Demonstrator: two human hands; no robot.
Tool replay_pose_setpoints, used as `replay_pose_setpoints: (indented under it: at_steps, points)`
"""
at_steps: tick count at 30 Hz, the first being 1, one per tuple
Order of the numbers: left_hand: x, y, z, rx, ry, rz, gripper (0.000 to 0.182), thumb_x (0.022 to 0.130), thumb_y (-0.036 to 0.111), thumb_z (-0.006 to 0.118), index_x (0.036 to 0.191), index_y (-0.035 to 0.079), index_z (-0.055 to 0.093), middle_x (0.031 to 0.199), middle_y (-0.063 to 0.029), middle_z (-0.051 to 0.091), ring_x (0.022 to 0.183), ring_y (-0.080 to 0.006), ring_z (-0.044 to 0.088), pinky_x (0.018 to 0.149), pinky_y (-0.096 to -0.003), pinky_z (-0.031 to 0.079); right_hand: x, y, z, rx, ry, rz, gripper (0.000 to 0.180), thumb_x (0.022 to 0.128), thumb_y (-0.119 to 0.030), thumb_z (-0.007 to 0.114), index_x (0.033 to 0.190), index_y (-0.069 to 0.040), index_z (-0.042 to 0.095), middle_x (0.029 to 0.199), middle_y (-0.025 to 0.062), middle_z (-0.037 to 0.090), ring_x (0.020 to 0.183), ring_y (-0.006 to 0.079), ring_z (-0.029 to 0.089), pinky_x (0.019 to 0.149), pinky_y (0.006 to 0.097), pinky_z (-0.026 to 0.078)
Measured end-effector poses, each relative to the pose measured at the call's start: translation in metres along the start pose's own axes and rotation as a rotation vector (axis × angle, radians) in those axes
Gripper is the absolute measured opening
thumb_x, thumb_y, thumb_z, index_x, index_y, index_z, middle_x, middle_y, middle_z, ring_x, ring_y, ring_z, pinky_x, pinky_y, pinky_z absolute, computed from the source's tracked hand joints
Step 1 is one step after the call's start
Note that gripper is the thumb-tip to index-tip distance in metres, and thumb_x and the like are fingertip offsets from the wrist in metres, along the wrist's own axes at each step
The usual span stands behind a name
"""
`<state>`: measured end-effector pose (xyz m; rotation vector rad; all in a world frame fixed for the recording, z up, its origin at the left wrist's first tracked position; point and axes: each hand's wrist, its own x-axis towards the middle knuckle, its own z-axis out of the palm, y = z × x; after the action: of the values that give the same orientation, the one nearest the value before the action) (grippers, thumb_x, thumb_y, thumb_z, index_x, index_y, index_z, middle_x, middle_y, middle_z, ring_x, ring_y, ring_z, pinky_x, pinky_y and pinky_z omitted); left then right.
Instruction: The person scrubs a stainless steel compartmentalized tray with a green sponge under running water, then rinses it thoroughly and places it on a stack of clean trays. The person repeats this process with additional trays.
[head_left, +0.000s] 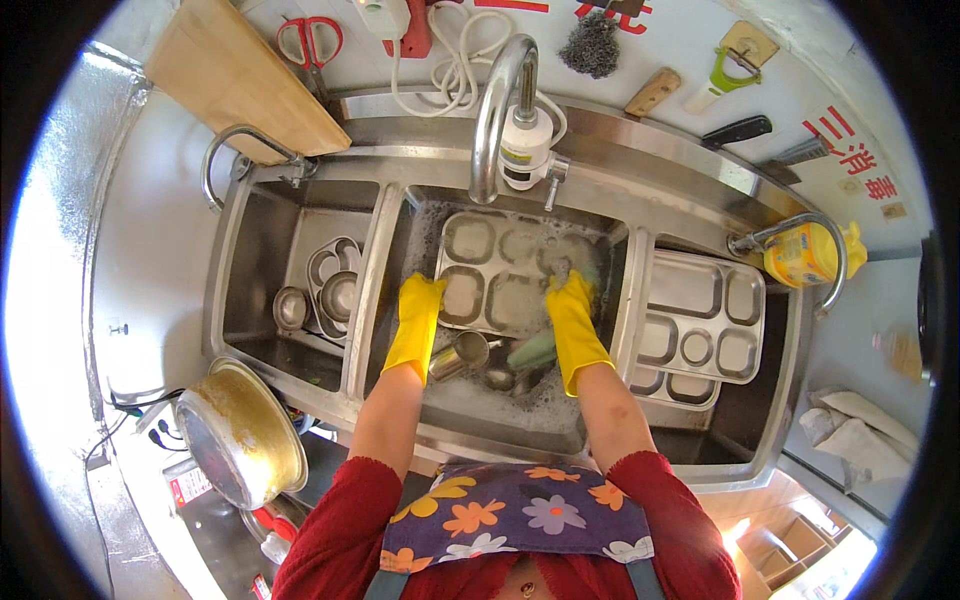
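Observation:
In the soapy middle sink basin (379, 300), a steel compartment tray (484, 271) lies partly under cloudy water. My left hand (420, 300), in a yellow rubber glove, grips the tray's left edge. Toward the tray's right side, my right hand (574, 300), gloved the same way, is closed around a grey scourer (560, 268); suds blur its fingertips. Below the tray sit a steel cup (469, 349) and a green cloth-like item (532, 351), both partly in the water.
Steel bowls (291, 307) and a small divided dish (324, 262) occupy the left basin. Stacked compartment trays (686, 289) rest in the right basin. A curved faucet (484, 127) overhangs the middle basin. A large pot (236, 435) stands at lower left, a cutting board (240, 82) at upper left.

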<state>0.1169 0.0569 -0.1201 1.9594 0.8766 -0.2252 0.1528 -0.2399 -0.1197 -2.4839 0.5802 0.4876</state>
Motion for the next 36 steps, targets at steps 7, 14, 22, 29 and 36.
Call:
replay_pose_setpoints:
  at_steps: [7,14,22,29,36]
  points:
    - [0.017,-0.016,0.008,0.157,0.033,-0.006,0.025,0.083,0.011,0.078,0.087,-0.002,0.058,0.072,-0.0122,0.065,0.051,-0.0215,0.062,0.046,-0.0352,0.050,0.006,0.008,0.011,0.008,0.052,-0.023,0.061,0.086,-0.047,0.067,0.132,-0.008,0.058,0.138,0.0233,0.054,0.130,0.0425,0.048,0.109,0.0486,0.039]
    - [-0.037,0.038,-0.020,0.212,0.005,-0.101,0.031,0.085,0.026,0.076,0.089,-0.001,0.063,0.073,-0.0111,0.066,0.062,-0.0217,0.067,0.051,-0.0343,0.049,0.006,0.005,0.004,0.049,0.052,-0.074,0.058,0.087,-0.047,0.066,0.129,-0.007,0.060,0.136,0.0236,0.056,0.128,0.0436,0.050,0.108,0.0499,0.040]
    - [-0.125,0.117,-0.030,0.195,-0.028,0.130,0.050,0.080,0.050,0.075,0.088,0.002,0.064,0.077,-0.0122,0.067,0.069,-0.0273,0.064,0.065,-0.0393,0.049,-0.002,-0.001,-0.008,0.184,0.120,-0.100,0.048,0.094,-0.043,0.059,0.126,-0.007,0.063,0.129,0.0221,0.062,0.122,0.0437,0.054,0.104,0.0505,0.044]
    - [-0.134,0.152,-0.009,0.252,-0.177,0.263,0.055,0.087,0.047,0.064,0.125,0.008,0.061,0.113,-0.0197,0.070,0.109,-0.0351,0.065,0.092,-0.0433,0.048,-0.028,-0.023,-0.037,0.528,0.254,-0.498,0.044,0.088,-0.029,0.072,0.123,-0.002,0.066,0.120,0.0237,0.067,0.114,0.0414,0.061,0.100,0.0445,0.047]
    - [-0.173,0.107,0.002,0.225,-0.073,0.295,0.037,0.089,0.020,0.064,0.123,0.008,0.063,0.089,-0.0114,0.070,0.074,-0.0239,0.065,0.066,-0.0367,0.050,-0.069,-0.116,-0.082,0.309,-0.004,-0.919,0.032,0.088,-0.025,0.066,0.117,-0.012,0.069,0.110,0.0176,0.069,0.103,0.0397,0.064,0.088,0.0475,0.051]
